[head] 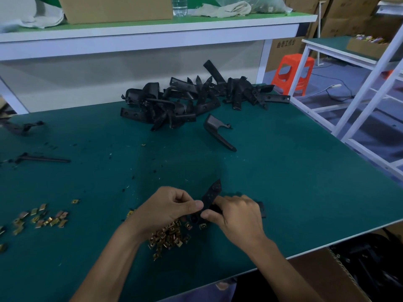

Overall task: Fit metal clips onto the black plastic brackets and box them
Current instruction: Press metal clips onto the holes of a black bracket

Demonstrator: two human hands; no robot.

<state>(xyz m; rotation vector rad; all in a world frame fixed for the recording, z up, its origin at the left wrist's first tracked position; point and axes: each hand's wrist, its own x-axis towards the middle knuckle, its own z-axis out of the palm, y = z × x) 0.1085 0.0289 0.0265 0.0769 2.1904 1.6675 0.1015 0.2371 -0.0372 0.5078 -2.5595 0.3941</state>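
Note:
Both hands hold one black plastic bracket (212,194) just above the green table near its front edge. My left hand (168,207) pinches the bracket's lower part between thumb and fingers. My right hand (235,212) grips its other end, fingers curled round it. Whether a clip sits under the fingers is hidden. Directly below the hands lies a heap of brass-coloured metal clips (169,236). A second scatter of clips (41,217) lies at the front left. A big pile of black brackets (192,99) sits at the back of the table, with one loose bracket (218,131) in front of it.
An open cardboard box (340,273) holding black parts stands below the table's right front edge. Black plastic pieces (41,159) lie at the left. A shelf (152,27) with a box, bottle and cloths runs above the back. An orange stool (293,71) stands at the right.

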